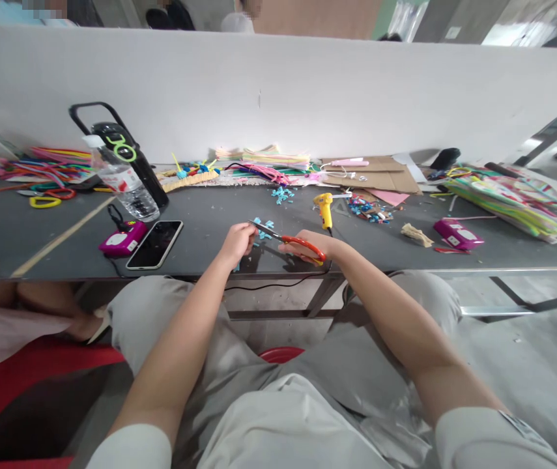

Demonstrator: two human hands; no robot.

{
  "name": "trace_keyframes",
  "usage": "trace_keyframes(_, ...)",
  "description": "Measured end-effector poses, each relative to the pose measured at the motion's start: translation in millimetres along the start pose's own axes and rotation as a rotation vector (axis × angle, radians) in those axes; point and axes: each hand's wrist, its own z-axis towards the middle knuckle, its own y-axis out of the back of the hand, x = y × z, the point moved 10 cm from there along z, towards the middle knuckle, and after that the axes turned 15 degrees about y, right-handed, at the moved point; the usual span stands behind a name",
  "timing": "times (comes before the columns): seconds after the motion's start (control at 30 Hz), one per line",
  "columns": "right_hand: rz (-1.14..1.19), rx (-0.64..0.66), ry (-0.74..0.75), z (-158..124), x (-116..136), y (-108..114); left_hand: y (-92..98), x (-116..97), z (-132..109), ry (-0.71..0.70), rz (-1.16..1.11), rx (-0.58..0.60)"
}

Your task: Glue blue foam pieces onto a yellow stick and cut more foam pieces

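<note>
In the head view, my right hand [314, 242] is wrapped round the handles of a pair of scissors [302, 243] with orange-red grips. Their dark blades point left, the tips reaching my left hand [240, 241]. The left fingers are pinched together, and what they hold is mostly hidden. A bit of blue [237, 267] shows just below that hand. Small light-blue pieces [263, 228] lie on the grey table around the blades, and another blue pile [283, 195] sits farther back. Behind the right hand is a yellow glue gun [325, 212].
To the left are a phone [155, 245], a purple box [124, 238], a water bottle [129, 185] and a black flask [146, 172]. Colourful scraps [369, 210], cardboard [371, 172], another purple box [458, 234] and bundled strips [507, 205] lie rightward. A white partition [278, 91] stands behind.
</note>
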Motion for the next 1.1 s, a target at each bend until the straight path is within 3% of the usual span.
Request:
trace_keyframes(0.5, 0.068, -0.007, -0.091, 1, 5, 3, -5.7, 17, 8, 0.252, -0.084, 0.143)
trace_keyframes(0.7, -0.012, -0.019, -0.049, 4, 5, 6, -13.0, 20, 6, 0.307, -0.093, 0.202)
trace_keyframes(0.8, 0.043, -0.041, -0.048, 4, -4, 3, -13.1, 21, 3, 0.287, -0.094, 0.203)
trace_keyframes(0.93, 0.185, -0.128, -0.04, 0, -17, 3, -11.9, 12, -6, 0.16, -0.086, 0.199)
trace_keyframes(1.1, 0.268, -0.291, 0.047, -5, -9, 16, -26.6, 6, -23, 0.061, -0.013, 0.238)
